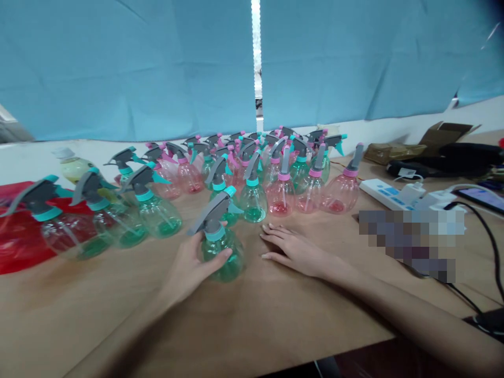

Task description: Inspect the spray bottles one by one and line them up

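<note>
Green trigger-spray bottle (221,243), at seven o'clock, gripped in the left hand (193,266); right hand (296,252) lies open on the surface (244,325), five o'clock. Apparently positioning it; the next move calls for steady grip.

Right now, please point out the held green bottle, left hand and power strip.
Held green bottle (228,242), head view: upper body.
Left hand (191,269), head view: back.
Power strip (385,194), head view: top face.

Makeshift workshop by its look, brown bench (252,325), many alike spray bottles (281,198), power strip (384,193), cardboard box (443,140), blue curtain (157,68)
</note>
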Available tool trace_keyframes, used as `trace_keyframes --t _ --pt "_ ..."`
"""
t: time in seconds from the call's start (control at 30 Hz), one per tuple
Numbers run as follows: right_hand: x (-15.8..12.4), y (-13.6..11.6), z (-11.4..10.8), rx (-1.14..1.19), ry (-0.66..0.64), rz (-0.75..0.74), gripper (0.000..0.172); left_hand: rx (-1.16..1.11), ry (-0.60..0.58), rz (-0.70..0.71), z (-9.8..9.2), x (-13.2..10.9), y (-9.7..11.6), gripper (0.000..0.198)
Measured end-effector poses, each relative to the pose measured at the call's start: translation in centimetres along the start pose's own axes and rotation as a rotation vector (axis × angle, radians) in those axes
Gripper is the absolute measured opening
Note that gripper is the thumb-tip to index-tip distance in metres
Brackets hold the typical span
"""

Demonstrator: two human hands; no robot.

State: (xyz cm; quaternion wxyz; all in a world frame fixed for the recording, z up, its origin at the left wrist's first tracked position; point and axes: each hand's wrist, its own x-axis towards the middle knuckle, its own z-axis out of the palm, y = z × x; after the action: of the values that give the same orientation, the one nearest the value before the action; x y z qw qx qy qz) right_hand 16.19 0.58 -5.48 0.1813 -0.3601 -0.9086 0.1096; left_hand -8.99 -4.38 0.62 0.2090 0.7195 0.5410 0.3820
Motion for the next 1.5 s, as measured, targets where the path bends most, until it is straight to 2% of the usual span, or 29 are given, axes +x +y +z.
trace_keyframes --t 0.13,0.23,0.33,0.5,0.7,0.8,1.0,1.17,1.5 --pt "0.0 0.1 0.1 0.009 -0.001 0.001 0.058 0.187 0.025 0.027 -0.7 -0.9 -0.8 0.037" --pt "0.0 0.0 0.0 -0.015 -0.025 0.013 0.057 0.346 0.139 0.041 -2.0 -1.2 -1.8 0.041" --pt "0.5 -0.5 -0.3 -0.042 -0.036 0.049 0.053 0.405 0.232 0.020 -3.5 -1.1 -2.9 0.045" --pt "3.2 -2.2 -1.4 -0.045 0.084 0.068 0.041 0.485 0.274 -0.039 -4.8 0.3 -4.0 0.042" --pt "8.2 -4.5 -2.3 -0.027 0.343 0.137 0.044 0.504 0.244 0.040 -4.8 2.4 -4.3 0.037" --pt "10.0 -5.0 -2.0 -0.019 0.397 0.159 0.046 0.489 0.239 0.052 -4.9 3.3 -4.6 0.037" --pt "11.8 -5.2 -1.0 -0.028 0.439 0.188 0.054 0.527 0.244 0.057 -4.9 4.6 -5.4 0.050" --pt "12.9 -5.4 -0.8 0.027 0.461 0.229 0.058 0.594 0.240 0.002 -4.8 5.4 -5.3 0.056" --pt "14.8 -5.0 -0.3 0.060 0.474 0.264 0.068 0.589 0.239 0.013 -5.1 6.6 -5.7 0.055"
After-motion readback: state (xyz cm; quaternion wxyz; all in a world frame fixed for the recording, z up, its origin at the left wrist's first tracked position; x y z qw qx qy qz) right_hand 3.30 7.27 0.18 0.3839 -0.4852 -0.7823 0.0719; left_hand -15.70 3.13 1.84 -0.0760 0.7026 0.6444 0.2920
